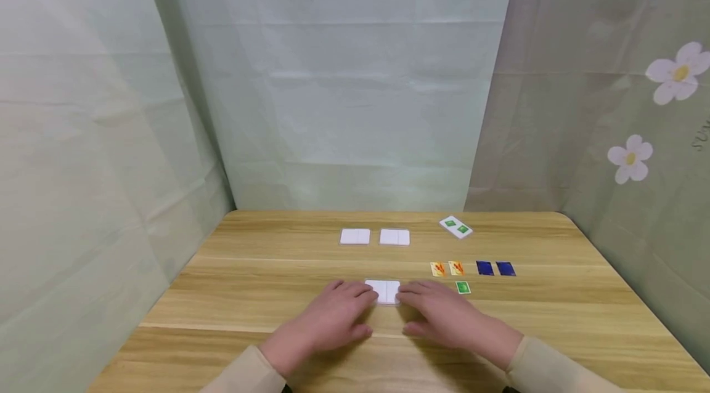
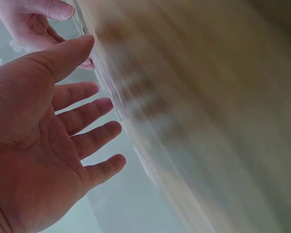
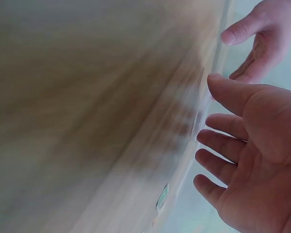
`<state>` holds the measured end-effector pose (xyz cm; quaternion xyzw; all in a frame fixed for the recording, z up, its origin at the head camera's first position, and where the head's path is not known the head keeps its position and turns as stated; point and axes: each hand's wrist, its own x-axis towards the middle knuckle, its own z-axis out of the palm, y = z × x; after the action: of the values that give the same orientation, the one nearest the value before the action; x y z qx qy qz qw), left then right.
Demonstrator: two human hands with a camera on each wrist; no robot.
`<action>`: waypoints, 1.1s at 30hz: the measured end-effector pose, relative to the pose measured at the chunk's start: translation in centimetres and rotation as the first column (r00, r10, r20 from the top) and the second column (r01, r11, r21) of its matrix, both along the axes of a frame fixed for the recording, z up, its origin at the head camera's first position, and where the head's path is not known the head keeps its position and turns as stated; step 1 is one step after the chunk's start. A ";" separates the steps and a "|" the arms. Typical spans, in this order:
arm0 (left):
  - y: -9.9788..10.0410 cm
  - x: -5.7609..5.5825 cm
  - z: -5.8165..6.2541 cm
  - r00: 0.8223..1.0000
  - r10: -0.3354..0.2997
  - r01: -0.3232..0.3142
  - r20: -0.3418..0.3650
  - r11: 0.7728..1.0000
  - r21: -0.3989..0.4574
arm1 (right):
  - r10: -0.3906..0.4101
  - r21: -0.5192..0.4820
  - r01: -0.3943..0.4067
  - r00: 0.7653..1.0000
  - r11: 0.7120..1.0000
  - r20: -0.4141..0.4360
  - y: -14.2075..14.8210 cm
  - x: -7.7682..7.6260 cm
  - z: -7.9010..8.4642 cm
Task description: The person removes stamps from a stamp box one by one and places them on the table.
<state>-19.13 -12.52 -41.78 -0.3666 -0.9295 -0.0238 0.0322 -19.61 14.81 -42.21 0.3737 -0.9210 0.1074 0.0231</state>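
A white card [image 1: 385, 292] with a line down its middle lies on the wooden table between my two hands. My left hand [image 1: 339, 314] is at its left edge, fingertips overlapping that side in the head view. At the right edge is my right hand [image 1: 444, 314], its fingertips right at the card. In the left wrist view the fingers of my left hand [image 2: 53, 131] are spread and relaxed, with nothing in the palm. The right wrist view shows my right hand [image 3: 262, 145] with its fingers loosely extended too. A small green square card [image 1: 463, 287] lies just beyond the right hand.
Farther back lie a left white card [image 1: 355, 236], a right white card [image 1: 394, 237] and a tilted white card with two green squares [image 1: 456, 227]. Two orange-yellow squares [image 1: 456, 268] and two dark blue squares [image 1: 506, 268] lie to the right. Fabric curtains [image 1: 355, 85] surround the table.
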 end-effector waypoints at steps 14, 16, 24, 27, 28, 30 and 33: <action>-2.2 -3.1 -0.1 0.988 0.117 -0.124 0.101 0.990 0.063 | 0.023 0.002 -0.023 1.000 1.000 0.021 -3.9 -3.9 0.5; -2.5 -3.5 -0.1 0.984 0.136 -0.144 0.114 0.987 0.067 | 0.016 0.005 -0.017 0.999 1.000 0.031 -4.5 -4.2 0.6; -3.4 -4.9 -0.1 0.980 0.168 -0.176 0.103 0.982 0.071 | -0.002 0.014 0.002 0.999 1.000 0.040 -5.9 -5.6 0.4; -3.7 -5.2 -0.1 0.975 0.190 -0.199 0.117 0.977 0.074 | 0.003 0.009 -0.003 0.999 1.000 0.042 -6.3 -6.0 0.2; -3.7 -5.2 0.0 0.973 0.196 -0.206 0.120 0.976 0.071 | 0.004 0.009 -0.004 0.999 1.000 0.039 -6.4 -6.1 0.2; -3.9 -5.4 -0.1 0.972 0.201 -0.211 0.121 0.975 0.074 | 0.006 0.013 -0.006 0.999 1.000 0.035 -6.7 -6.3 0.1; -4.0 -5.5 0.0 0.971 0.207 -0.216 0.117 0.974 0.068 | 0.015 0.010 -0.015 1.000 1.000 0.026 -6.9 -6.6 0.0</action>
<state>-24.64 -16.53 -41.81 -0.2618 -0.9620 -0.0778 -0.0017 -26.20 7.89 -42.23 0.3794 -0.9189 0.1075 0.0082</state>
